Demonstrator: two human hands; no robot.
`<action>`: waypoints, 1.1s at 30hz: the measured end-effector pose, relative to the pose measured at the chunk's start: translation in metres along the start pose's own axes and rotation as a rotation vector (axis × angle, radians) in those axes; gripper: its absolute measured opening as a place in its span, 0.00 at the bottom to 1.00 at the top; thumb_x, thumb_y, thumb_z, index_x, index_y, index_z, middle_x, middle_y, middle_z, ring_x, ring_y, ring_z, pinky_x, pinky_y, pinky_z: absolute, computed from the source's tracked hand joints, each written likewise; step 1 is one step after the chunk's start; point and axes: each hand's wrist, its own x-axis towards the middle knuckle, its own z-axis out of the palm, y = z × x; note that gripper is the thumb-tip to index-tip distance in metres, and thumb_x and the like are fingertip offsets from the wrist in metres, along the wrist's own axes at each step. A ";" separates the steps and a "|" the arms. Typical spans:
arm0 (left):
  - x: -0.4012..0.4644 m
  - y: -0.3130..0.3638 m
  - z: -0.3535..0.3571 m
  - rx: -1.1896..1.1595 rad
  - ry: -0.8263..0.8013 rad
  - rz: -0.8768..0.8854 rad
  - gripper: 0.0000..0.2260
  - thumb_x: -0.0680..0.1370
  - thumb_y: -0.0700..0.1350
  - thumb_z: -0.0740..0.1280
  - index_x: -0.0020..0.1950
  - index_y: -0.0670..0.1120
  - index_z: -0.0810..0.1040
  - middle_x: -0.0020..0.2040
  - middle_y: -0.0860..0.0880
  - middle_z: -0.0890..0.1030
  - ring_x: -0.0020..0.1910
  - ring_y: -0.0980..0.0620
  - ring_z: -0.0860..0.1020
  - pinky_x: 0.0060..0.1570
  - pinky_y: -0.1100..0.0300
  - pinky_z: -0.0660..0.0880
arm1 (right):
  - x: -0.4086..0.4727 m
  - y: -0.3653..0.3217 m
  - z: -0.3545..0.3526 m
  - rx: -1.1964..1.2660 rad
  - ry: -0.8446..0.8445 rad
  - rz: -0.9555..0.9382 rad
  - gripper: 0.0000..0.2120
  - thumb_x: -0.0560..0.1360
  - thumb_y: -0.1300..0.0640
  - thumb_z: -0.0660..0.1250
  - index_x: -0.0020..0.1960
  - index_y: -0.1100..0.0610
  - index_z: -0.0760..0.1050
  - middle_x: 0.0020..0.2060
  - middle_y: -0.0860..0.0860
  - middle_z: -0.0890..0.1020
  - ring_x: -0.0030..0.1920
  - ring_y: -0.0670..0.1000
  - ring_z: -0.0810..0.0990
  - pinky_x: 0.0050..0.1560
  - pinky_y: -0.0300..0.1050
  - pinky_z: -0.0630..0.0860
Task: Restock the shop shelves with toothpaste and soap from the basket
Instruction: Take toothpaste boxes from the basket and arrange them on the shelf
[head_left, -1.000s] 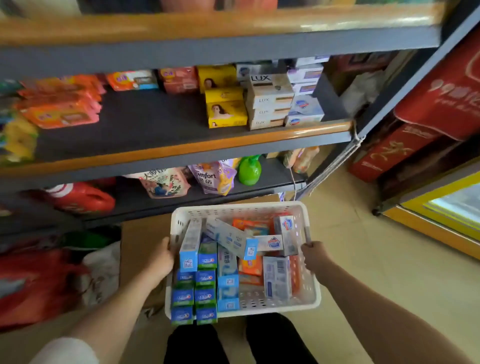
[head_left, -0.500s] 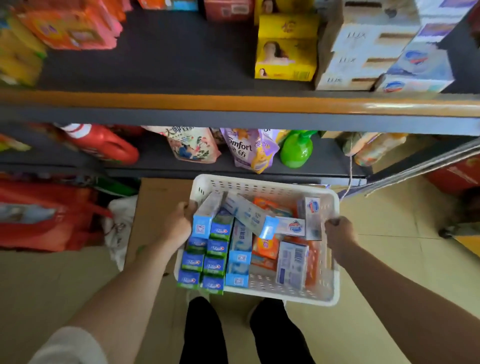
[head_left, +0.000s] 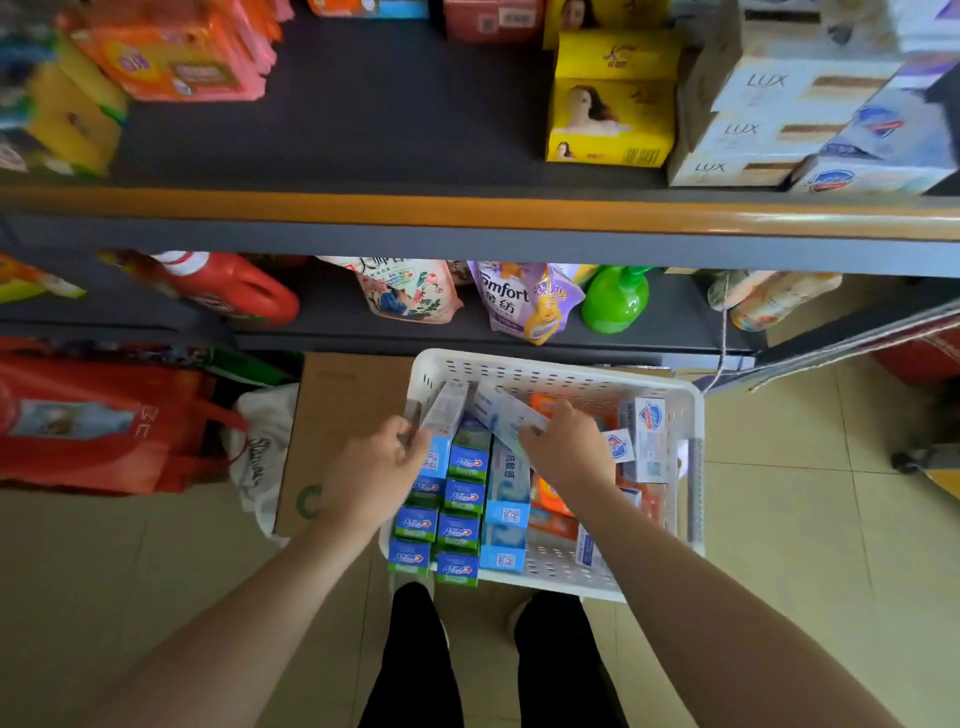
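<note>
We judged the toothpaste boxes (head_left: 457, 493) light, stiff and crushable, best pinched across their long sides, as our left hand (head_left: 374, 475) and right hand (head_left: 569, 449) curled fingers around two at the basket's (head_left: 691, 415) twelve o'clock end.

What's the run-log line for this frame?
stage: picking from basket | left hand: grip on toothpaste box | right hand: on long toothpaste box | shelf: gap free

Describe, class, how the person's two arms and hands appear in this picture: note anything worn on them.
Both forearms are bare up to where they leave the picture; no sleeve shows. The left hand and right hand wear no gloves, and no watch, bracelet or ring can be seen on either wrist or on the visible fingers. Below, between the arms, dark trousers show.
</note>
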 end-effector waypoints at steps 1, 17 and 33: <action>0.001 0.003 0.002 0.026 -0.045 -0.029 0.20 0.78 0.58 0.55 0.60 0.45 0.72 0.36 0.47 0.81 0.32 0.48 0.79 0.30 0.56 0.73 | 0.002 0.003 -0.001 -0.028 -0.023 0.024 0.14 0.74 0.51 0.60 0.53 0.60 0.71 0.40 0.54 0.76 0.41 0.56 0.76 0.33 0.42 0.69; -0.007 0.023 -0.035 -0.271 -0.084 -0.361 0.18 0.69 0.59 0.65 0.32 0.43 0.77 0.24 0.48 0.75 0.25 0.50 0.78 0.25 0.63 0.67 | -0.057 0.082 -0.046 0.955 -0.338 0.263 0.20 0.59 0.56 0.65 0.51 0.57 0.73 0.47 0.59 0.78 0.43 0.58 0.77 0.46 0.53 0.72; -0.190 -0.085 -0.155 -1.318 0.445 -0.578 0.08 0.75 0.45 0.67 0.42 0.40 0.78 0.24 0.47 0.80 0.21 0.51 0.77 0.21 0.66 0.72 | -0.130 -0.128 -0.028 0.857 -0.566 -0.193 0.14 0.75 0.58 0.62 0.59 0.62 0.70 0.40 0.57 0.78 0.33 0.52 0.79 0.27 0.41 0.75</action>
